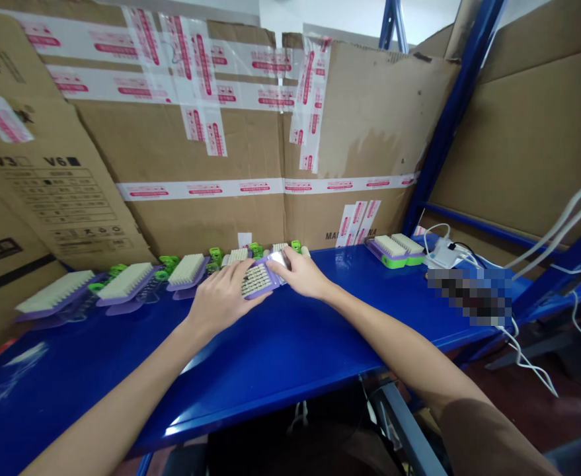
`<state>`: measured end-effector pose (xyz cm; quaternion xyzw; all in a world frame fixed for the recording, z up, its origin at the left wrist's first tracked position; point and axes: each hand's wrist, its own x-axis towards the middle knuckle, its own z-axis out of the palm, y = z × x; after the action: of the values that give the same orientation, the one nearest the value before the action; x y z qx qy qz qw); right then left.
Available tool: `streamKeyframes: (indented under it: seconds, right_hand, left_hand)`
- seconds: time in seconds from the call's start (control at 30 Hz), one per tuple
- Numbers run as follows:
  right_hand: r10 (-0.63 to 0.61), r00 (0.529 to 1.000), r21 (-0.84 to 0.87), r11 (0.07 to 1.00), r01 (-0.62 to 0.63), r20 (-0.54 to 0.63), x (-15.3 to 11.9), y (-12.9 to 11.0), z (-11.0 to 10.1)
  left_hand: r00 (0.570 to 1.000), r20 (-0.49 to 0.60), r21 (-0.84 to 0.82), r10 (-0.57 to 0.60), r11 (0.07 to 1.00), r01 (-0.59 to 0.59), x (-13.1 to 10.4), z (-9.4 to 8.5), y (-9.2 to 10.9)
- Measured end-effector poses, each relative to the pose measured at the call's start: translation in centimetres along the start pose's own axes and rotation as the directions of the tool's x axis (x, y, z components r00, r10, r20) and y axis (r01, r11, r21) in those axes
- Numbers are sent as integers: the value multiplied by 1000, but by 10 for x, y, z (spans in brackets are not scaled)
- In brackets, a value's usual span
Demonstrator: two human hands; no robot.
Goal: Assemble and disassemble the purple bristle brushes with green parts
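Above the middle of the blue table I hold a purple scrub brush [261, 280], tilted, its rows of cream bristles facing me. My left hand [223, 294] wraps its left end with closed fingers. At the other end, my right hand [300, 272] is closed on the brush, thumb on top, beside a shiny silvery part I cannot make out. Just behind my hands stand more brushes with green parts, partly hidden. To the left, similar purple brushes [188, 272] rest in a row, bristles up.
Taped cardboard sheets [211, 158] wall the back of the blue table [314, 337]. Two green-and-purple brushes [396, 250] sit at the right rear. Near them are a white plug adapter [441, 253], cables and a pixelated object. A blue metal post [451, 116] rises at right.
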<state>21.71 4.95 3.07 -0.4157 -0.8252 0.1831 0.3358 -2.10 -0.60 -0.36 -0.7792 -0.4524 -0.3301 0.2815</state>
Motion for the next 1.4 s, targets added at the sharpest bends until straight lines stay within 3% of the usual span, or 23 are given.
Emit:
streamKeyframes:
  seconds: [0.1,0.3,0.83,1.17,1.4]
  right_hand:
    - [12,1000,-130,991,-9,20,0,1,0]
    - [29,1000,-210,977,-26,12,-2,-2,-2]
    - [-165,986,70,984,162,34,2,4,-22]
    - [-170,961,-243,963,115,-219,6,27,-46]
    - [-231,951,-263,949,174,-205,8,34,-58]
  left_hand:
    - [999,28,35,16,999,-17,-1,0,-1]
    - [1000,20,12,-7,1000,7,1,0,-1]
    - [998,-61,-8,31,999,-32,6,-5,-5]
    - [991,-98,-88,-90,993,82,3,-1,-8]
    - [988,-93,-192,-124,976,105,4,-6,2]
